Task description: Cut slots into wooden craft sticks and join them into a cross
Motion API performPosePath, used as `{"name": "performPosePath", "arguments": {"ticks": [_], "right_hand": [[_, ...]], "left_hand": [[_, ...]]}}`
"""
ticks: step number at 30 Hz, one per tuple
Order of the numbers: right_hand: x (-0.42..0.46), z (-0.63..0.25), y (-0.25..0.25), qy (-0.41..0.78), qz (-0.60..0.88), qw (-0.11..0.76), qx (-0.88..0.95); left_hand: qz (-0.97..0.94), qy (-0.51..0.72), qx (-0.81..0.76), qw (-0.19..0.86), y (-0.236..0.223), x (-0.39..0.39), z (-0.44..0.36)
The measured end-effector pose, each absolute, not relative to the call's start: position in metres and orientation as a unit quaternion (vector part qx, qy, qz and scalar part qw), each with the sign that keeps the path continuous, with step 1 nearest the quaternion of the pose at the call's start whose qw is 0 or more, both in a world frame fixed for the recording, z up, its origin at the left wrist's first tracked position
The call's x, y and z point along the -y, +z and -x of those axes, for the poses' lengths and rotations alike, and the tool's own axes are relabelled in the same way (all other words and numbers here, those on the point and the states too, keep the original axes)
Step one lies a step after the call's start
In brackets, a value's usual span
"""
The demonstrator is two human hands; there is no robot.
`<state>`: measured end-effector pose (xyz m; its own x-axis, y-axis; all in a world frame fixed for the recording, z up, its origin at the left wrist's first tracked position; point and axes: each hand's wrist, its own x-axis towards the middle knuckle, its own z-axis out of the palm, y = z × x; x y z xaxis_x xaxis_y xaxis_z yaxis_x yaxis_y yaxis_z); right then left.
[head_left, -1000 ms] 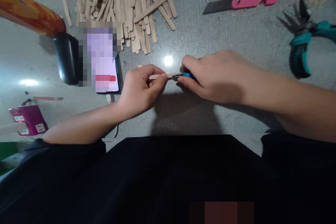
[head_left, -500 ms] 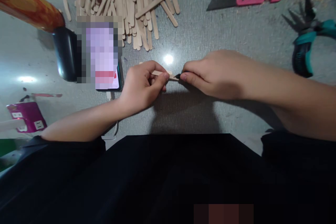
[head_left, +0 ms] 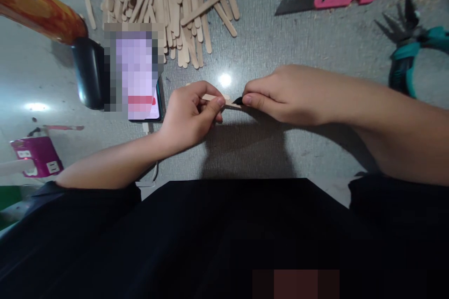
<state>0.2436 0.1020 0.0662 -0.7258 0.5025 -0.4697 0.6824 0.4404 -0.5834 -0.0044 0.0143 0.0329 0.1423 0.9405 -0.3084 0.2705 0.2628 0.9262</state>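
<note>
Wooden stick pinched tight in left hand over bench, toward near edge, apparently being worked with dark-tipped tool gripped in closed right hand, likely calling for steady hold.

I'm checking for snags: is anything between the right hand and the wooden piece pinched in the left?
Only the dark tip of the tool in the right hand. Nothing else visible separates it from the wooden piece in the left hand.
</note>
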Motion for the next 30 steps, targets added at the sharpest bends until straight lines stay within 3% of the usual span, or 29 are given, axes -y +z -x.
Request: {"name": "performPosePath", "arguments": {"ticks": [13,23,30], "right_hand": [[-0.095,-0.242,0.067,-0.384,-0.380,0.084,-0.837],[-0.088,-0.242,0.063,-0.329,-0.379,0.104,-0.859],[-0.079,-0.234,0.072,-0.233,-0.382,0.171,-0.878]], "left_hand": [[-0.504,0.351,-0.585,0.530,0.039,-0.017,0.000],[-0.511,0.357,-0.589,0.514,0.031,-0.016,0.000],[-0.522,0.335,-0.607,0.497,0.033,-0.016,-0.001]]}}
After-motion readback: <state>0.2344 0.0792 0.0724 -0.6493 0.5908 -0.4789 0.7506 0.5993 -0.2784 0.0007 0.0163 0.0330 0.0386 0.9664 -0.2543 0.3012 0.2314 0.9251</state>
